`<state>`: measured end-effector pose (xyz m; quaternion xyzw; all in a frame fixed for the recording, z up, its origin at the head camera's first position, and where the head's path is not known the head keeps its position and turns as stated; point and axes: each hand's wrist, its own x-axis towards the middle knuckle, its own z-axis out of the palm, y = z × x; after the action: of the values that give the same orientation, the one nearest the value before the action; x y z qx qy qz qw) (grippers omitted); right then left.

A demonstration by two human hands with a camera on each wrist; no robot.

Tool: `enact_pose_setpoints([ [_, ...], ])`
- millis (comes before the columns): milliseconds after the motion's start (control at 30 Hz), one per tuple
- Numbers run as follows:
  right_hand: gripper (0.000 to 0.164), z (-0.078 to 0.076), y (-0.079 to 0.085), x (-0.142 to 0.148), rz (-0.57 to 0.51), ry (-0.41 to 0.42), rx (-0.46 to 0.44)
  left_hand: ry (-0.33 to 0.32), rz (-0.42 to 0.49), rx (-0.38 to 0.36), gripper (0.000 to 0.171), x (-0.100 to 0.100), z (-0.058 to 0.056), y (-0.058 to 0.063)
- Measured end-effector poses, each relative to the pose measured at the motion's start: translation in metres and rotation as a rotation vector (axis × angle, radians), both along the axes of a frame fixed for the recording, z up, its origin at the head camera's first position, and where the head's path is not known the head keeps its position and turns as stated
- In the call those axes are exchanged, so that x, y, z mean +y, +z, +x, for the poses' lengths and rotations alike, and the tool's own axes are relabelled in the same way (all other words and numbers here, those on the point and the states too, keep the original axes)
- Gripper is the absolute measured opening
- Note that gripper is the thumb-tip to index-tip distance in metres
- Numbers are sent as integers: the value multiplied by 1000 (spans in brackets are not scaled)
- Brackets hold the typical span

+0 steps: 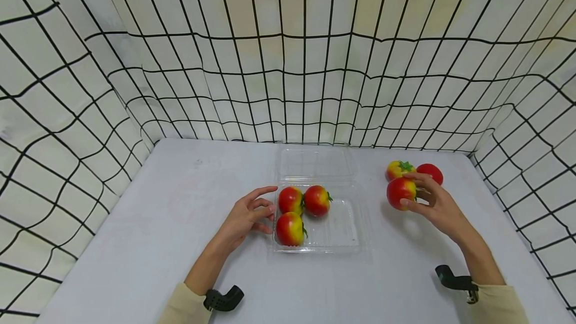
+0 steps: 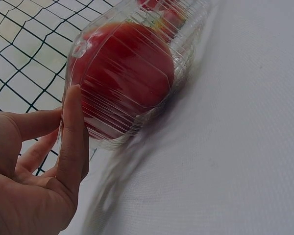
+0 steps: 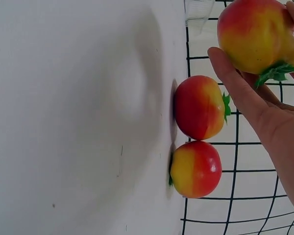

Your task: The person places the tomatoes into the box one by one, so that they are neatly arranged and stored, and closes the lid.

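Observation:
My right hand (image 1: 434,201) grips a red and yellow tomato (image 1: 400,194) with green leaves, raised above the table at the right. In the right wrist view the tomato (image 3: 255,36) sits between thumb and fingers. Behind it are two more tomatoes, one yellow-topped (image 1: 397,169) and one red (image 1: 432,172). A clear plastic clamshell box (image 1: 344,224) lies open in the middle, its lid (image 1: 317,163) laid back. Three tomatoes (image 1: 290,229) fill its left side and back middle. My left hand (image 1: 246,216) rests its fingertips against the box's left wall, fingers loosely bent.
A white-topped table (image 1: 148,244) lies under everything. Black netting (image 1: 297,64) over pale walls rises along the back and both sides. Dark wrist mounts (image 1: 223,299) sit on both forearms at the sleeve ends.

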<state>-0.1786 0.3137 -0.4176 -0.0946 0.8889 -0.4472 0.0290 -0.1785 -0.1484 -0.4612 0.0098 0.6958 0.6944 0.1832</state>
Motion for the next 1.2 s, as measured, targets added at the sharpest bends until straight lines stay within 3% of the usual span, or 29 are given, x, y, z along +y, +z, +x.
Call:
enact_pose_setpoints([
  [567,70,8,2,-30,-40,43,142,-1,0,4,57,0,0,1],
  [867,71,11,4,-41,-12,4,215,4,0,-3,56,0,1,1],
  [1200,69,16,6,-53,-50,13,202,-2,16,-3,57,0,0,0],
])
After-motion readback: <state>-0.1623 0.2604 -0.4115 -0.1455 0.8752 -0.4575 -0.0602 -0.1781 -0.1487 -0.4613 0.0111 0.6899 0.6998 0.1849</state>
